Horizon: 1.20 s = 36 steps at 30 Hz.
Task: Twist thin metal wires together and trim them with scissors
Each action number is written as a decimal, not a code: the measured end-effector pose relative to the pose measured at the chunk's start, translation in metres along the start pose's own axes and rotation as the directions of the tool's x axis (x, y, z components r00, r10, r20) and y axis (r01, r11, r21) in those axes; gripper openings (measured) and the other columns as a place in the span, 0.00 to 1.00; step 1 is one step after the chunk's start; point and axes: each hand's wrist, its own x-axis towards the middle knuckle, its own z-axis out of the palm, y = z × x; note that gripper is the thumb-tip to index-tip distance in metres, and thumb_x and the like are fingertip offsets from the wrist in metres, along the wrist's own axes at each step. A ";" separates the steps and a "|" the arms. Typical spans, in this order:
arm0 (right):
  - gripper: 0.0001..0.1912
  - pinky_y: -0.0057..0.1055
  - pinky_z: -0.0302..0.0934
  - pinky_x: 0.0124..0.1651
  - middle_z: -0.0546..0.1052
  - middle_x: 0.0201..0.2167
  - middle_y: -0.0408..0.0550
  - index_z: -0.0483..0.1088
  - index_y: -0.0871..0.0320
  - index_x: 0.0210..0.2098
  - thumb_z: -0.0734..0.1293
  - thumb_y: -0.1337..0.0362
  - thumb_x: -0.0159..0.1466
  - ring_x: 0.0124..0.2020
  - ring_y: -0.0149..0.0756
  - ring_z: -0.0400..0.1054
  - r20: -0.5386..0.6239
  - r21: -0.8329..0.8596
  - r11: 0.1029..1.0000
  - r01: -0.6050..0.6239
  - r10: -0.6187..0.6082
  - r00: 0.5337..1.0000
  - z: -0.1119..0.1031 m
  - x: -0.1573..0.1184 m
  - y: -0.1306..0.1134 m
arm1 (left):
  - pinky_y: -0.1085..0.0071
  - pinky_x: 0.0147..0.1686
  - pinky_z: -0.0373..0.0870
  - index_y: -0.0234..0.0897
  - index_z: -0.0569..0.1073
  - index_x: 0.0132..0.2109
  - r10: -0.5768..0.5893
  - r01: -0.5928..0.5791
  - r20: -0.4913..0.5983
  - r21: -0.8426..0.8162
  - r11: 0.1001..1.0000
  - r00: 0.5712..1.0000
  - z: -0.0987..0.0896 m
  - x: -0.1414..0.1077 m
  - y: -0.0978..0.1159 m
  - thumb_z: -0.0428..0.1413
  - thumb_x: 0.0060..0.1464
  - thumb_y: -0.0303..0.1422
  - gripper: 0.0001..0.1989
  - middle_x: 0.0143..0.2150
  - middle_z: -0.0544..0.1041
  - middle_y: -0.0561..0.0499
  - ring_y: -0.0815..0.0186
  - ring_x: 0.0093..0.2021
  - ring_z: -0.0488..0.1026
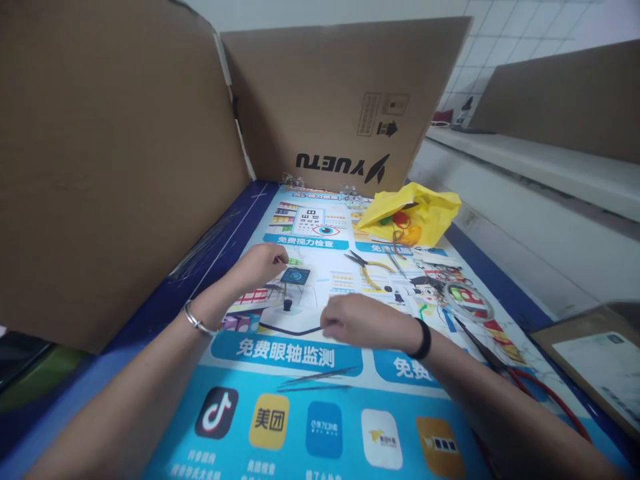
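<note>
My left hand (263, 265) is held over the printed poster sheet (320, 320), thumb and fingers pinched together; anything between them is too thin to make out. To its right and nearer to me, my right hand (357, 321) has its fingers curled in, and what they hold, if anything, is hidden. Several thin dark wire pieces (320, 380) lie on the poster just below the right hand. Beyond that hand rest pliers (371, 267) with yellow handles, their jaws pointing away to the left.
A yellow bag (440, 207) with red and orange items in its mouth lies at the back right. Red-handled scissors (487, 350) and a clear round coil (469, 301) lie to the right. Cardboard panels (330, 87) stand at the left and back; a box (595, 360) sits at the right edge.
</note>
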 end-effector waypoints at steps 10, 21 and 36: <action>0.12 0.28 0.46 0.21 0.72 0.25 0.53 0.69 0.61 0.24 0.60 0.83 0.50 0.23 0.36 0.63 0.235 -0.576 0.813 0.081 0.070 0.969 0.033 -0.015 -0.061 | 0.75 0.22 0.52 0.38 0.71 0.22 -0.169 0.132 0.242 0.160 0.978 0.956 -0.011 0.003 -0.041 0.50 0.37 0.25 0.06 0.20 0.72 0.54 0.68 0.23 0.66; 0.09 0.28 0.41 0.20 0.71 0.21 0.49 0.67 0.61 0.22 0.61 0.79 0.50 0.20 0.32 0.61 0.248 -0.520 0.844 0.129 0.005 0.969 0.030 -0.016 -0.049 | 0.74 0.21 0.51 0.39 0.72 0.21 -0.179 0.111 0.340 0.210 0.971 0.923 -0.015 -0.001 -0.030 0.53 0.38 0.32 0.04 0.18 0.71 0.53 0.69 0.19 0.63; 0.01 0.26 0.39 0.22 0.63 0.17 0.38 0.63 0.58 0.20 0.61 0.69 0.47 0.18 0.25 0.50 0.246 -0.113 0.992 0.055 -0.026 0.969 0.000 -0.001 0.006 | 0.74 0.29 0.57 0.43 0.76 0.26 0.195 -0.053 0.473 -0.297 0.953 0.859 -0.009 -0.024 0.039 0.55 0.41 0.31 0.05 0.25 0.76 0.54 0.66 0.27 0.68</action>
